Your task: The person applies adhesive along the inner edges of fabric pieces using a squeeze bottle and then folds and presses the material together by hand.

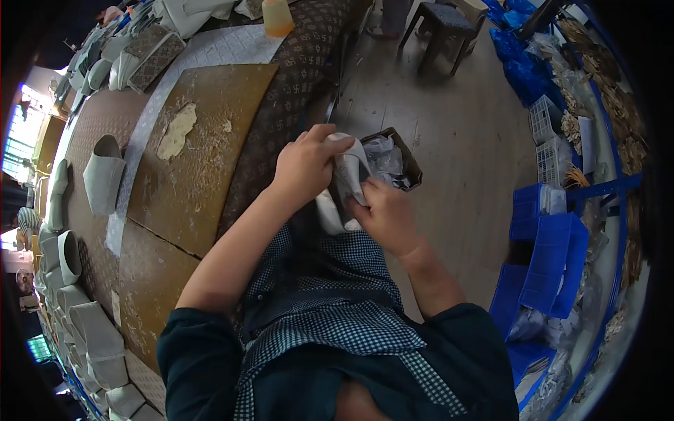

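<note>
In front of my apron, I hold a white curved piece (349, 170) that looks like a shoe upper, its open side facing up. My left hand (306, 163) is closed over its far left edge, with thumb and fingers gripping the rim. My right hand (387, 216) is closed at the near right side, its fingertips at or inside the opening. What those fingertips pinch, beyond the piece's edge, is hidden. Another white part (328, 210) hangs below, close to my lap; I cannot tell whether it belongs to the same piece.
A cardboard box (414, 163) with clear plastic stands on the floor beyond my hands. To the left is a work table with a glue-stained board (200, 133), a pale upper (104, 175) and a yellowish container (278, 19). A stool (442, 21) stands ahead; blue bins (554, 263) line the right.
</note>
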A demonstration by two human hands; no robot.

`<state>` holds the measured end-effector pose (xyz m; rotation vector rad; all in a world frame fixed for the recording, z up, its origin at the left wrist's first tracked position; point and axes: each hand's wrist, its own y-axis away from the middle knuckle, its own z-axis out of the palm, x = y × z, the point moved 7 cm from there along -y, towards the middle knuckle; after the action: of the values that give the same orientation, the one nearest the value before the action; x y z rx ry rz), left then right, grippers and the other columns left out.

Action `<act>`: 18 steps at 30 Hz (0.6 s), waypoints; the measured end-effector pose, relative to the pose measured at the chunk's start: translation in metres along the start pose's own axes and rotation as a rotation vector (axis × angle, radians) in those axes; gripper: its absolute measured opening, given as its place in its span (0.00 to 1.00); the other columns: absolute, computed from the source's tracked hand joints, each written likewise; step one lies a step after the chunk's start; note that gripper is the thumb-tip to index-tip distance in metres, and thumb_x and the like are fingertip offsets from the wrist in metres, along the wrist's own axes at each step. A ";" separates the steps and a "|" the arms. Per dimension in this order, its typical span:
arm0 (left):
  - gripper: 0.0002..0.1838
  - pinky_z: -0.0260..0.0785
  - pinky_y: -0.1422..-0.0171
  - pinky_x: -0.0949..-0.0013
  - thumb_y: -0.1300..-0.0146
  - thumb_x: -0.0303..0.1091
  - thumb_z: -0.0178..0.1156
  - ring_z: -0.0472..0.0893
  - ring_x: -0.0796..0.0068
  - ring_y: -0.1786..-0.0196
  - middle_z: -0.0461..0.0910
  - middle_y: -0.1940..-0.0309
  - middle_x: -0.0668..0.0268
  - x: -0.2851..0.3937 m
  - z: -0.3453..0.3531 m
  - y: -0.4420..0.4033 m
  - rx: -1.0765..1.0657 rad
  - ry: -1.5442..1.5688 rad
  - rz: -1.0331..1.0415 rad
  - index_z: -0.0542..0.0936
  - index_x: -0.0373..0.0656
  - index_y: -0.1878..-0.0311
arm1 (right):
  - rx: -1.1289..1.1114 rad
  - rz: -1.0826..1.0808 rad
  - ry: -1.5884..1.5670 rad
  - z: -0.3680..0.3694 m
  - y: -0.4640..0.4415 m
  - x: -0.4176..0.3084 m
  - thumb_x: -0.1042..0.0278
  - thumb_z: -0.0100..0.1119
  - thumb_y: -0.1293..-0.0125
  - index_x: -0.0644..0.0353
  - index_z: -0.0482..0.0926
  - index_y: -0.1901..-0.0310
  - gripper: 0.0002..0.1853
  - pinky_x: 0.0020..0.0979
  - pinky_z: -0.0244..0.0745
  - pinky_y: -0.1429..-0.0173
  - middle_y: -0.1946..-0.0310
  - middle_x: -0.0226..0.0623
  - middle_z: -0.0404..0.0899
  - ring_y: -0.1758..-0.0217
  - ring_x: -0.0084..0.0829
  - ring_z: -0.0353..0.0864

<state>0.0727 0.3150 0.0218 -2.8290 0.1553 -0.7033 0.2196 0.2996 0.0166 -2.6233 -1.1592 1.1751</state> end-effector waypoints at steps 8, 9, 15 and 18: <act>0.14 0.76 0.50 0.63 0.51 0.28 0.58 0.84 0.61 0.57 0.86 0.63 0.61 -0.069 0.020 -0.046 -0.470 -0.006 -0.318 0.89 0.50 0.64 | 0.039 -0.137 0.000 0.003 0.023 -0.033 0.67 0.66 0.41 0.67 0.80 0.64 0.11 0.37 0.74 0.70 0.72 0.43 0.75 0.75 0.43 0.78; 0.15 0.75 0.48 0.63 0.52 0.26 0.55 0.84 0.61 0.57 0.86 0.64 0.61 -0.067 0.022 -0.046 -0.477 -0.005 -0.341 0.89 0.48 0.65 | 0.052 -0.128 -0.016 0.001 0.023 -0.027 0.68 0.65 0.41 0.67 0.80 0.65 0.10 0.37 0.73 0.71 0.73 0.43 0.75 0.76 0.42 0.78; 0.34 0.71 0.42 0.56 0.43 0.43 0.61 0.77 0.50 0.47 0.74 0.46 0.52 -0.037 0.000 -0.026 0.240 0.216 -0.351 0.69 0.42 0.33 | 0.471 0.110 -0.032 -0.044 0.008 0.023 0.69 0.64 0.36 0.66 0.81 0.62 0.08 0.36 0.72 0.73 0.74 0.42 0.78 0.78 0.40 0.78; 0.38 0.71 0.43 0.57 0.42 0.44 0.63 0.77 0.50 0.46 0.72 0.44 0.50 -0.024 0.022 -0.005 0.342 0.313 -0.389 0.64 0.38 0.31 | 0.660 0.033 0.039 -0.049 -0.008 0.013 0.68 0.65 0.37 0.67 0.80 0.61 0.09 0.36 0.71 0.74 0.73 0.43 0.78 0.78 0.41 0.78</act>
<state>0.0628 0.3276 -0.0070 -2.4244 -0.4359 -1.1299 0.2521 0.3263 0.0459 -2.1468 -0.5772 1.2346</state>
